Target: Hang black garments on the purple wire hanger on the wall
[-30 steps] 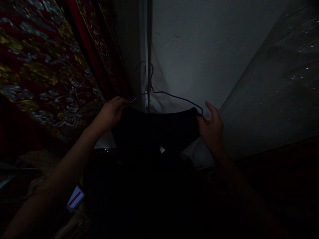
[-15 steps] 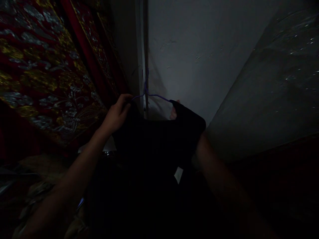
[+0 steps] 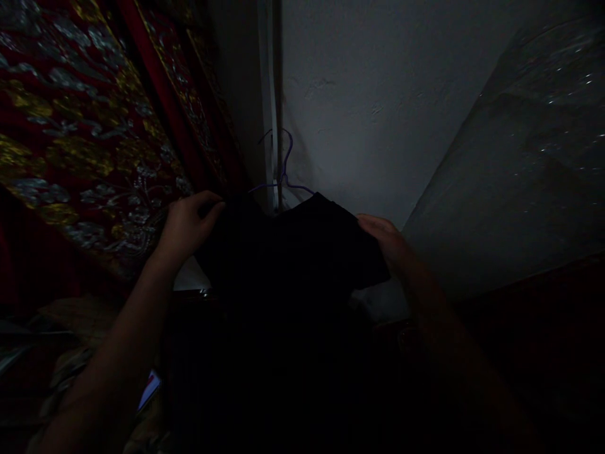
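A black garment (image 3: pixel 288 252) hangs on a thin purple wire hanger (image 3: pixel 283 170) in front of me, in very dim light. My left hand (image 3: pixel 186 224) grips the garment's left shoulder, fingers closed on the cloth. My right hand (image 3: pixel 385 243) holds the right shoulder or sleeve, fingers curled over its edge. Only the hanger's hook and the top of its arms show above the collar; the remainder is inside the garment. The garment's lower part disappears into darkness.
A red cloth with gold and silver embroidery (image 3: pixel 80 126) hangs at the left. A pale wall (image 3: pixel 378 94) with a vertical pipe or strip (image 3: pixel 269 94) is behind. A grey glittering sheet (image 3: pixel 520 157) slopes at the right. A small white and red object (image 3: pixel 149 388) lies at the lower left.
The garment's right shoulder has been pulled over the hanger's right arm, which showed bare a second ago. My right hand came from behind the cloth to its outer edge; my left hand slid leftward.
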The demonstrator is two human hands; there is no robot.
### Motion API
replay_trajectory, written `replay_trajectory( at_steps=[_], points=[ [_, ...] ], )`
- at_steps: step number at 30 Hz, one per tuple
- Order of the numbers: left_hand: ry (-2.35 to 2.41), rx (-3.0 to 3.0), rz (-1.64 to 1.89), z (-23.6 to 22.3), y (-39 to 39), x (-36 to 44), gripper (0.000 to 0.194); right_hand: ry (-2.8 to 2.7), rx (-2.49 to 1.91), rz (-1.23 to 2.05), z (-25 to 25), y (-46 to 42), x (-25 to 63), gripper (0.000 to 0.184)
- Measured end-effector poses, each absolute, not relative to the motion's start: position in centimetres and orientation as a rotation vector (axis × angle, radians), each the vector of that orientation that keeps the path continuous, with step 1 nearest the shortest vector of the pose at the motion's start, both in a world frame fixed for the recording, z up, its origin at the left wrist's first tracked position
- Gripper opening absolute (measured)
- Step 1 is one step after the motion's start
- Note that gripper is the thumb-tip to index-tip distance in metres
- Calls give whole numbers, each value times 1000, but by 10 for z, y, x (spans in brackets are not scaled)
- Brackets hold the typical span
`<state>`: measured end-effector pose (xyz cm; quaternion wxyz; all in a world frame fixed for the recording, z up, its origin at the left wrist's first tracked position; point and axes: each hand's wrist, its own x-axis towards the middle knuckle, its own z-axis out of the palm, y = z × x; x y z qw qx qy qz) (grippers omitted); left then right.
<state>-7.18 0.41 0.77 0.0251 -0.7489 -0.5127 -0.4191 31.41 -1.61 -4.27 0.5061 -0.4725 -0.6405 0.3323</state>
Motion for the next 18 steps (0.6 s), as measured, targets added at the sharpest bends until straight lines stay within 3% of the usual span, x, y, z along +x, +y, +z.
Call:
replay_trajectory(
  at_steps=[6,11,14,18],
  points=[
    [-1341,-2076,-1588,40,-11,-51,22,-1341,-1114,687,-9,-45,299,40],
    [-1575,-2508,-2012,67,-40,-41,39,-1334,-1086,640,-20,-106,262,28],
    [-1651,-3048,-1815,54,-57,-21,42,-1737,-1012,747,-33,-145,228,26],
    [-1870,-3205,-1671,16,-80,-24,53,-2333,-716,960,-44,-152,206,39]
  ],
)
